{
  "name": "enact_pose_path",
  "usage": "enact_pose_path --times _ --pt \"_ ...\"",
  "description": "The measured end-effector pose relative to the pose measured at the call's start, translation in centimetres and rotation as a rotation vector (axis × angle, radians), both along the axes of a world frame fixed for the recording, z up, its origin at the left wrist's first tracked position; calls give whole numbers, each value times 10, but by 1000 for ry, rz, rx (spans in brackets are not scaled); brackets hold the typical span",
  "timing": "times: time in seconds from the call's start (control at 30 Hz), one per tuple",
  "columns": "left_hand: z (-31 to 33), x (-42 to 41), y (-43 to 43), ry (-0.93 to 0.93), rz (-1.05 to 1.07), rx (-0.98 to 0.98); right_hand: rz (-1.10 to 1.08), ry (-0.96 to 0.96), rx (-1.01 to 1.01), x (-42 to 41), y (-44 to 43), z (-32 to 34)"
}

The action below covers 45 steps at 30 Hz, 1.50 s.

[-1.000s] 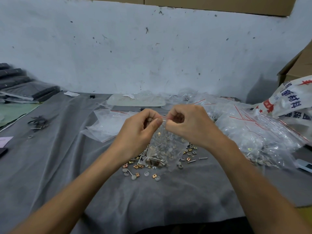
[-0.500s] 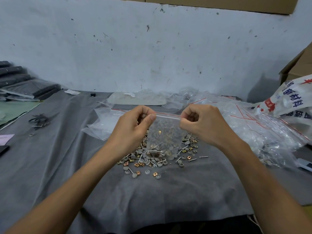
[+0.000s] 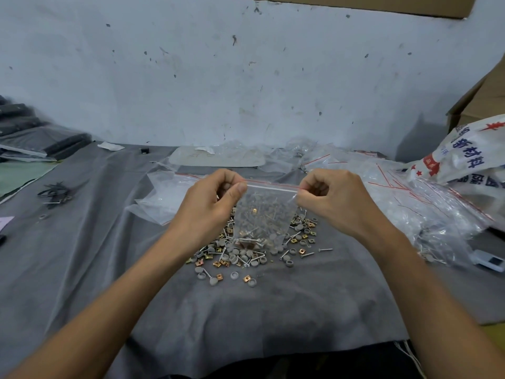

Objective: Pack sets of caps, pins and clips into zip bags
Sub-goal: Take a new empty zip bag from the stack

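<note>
Well, the left hand (image 3: 207, 206) and right hand (image 3: 337, 202) pinch the top corners of the zip bag (image 3: 266, 212), which hangs over the loose caps, pins and clips (image 3: 246, 259) on the counter (image 3: 109, 269). I'd hold the strip taut and squeeze the fingers (image 3: 240, 189) along it.

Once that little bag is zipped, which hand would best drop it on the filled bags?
Probably the right hand: it pinches the right top corner of the zip bag, and the heap of filled bags lies beside it, while the left hand pinches the far corner.
</note>
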<state>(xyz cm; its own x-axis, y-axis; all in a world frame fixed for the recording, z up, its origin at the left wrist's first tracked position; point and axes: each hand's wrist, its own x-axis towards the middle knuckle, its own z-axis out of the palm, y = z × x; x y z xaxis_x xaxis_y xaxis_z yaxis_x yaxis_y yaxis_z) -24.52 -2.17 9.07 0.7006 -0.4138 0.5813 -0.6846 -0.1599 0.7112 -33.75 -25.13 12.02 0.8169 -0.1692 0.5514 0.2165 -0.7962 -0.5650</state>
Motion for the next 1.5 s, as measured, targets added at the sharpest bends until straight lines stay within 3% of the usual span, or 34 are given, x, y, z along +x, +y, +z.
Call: enact_pose_path --times 0.33,0.43,0.57,0.77,0.83,0.97,1.17,1.23,1.37,1.5 --pt "-39 10 -7 141 -99 159 95 159 231 -17 -8 -41" --pt "-46 14 -7 125 -69 211 91 169 426 -19 -21 -45" --pt "-57 27 5 152 -43 210 -76 44 672 -19 -69 -31" --pt "-84 59 28 203 86 239 -375 -313 1073 -16 -194 3" --pt "-96 71 37 193 168 288 -473 -308 1120 -11 -217 -2" --pt "-115 98 52 208 338 353 -553 -130 876 5 -187 -53" --pt "-121 148 45 69 536 477 -209 220 313 18 -37 -162" --pt "-123 166 44 60 559 603 -123 266 249 21 -2 -176" --pt "-127 192 44 253 552 885 -133 301 205 31 18 -184" --pt "-132 200 45 212 558 793 -146 270 155 29 16 -187"
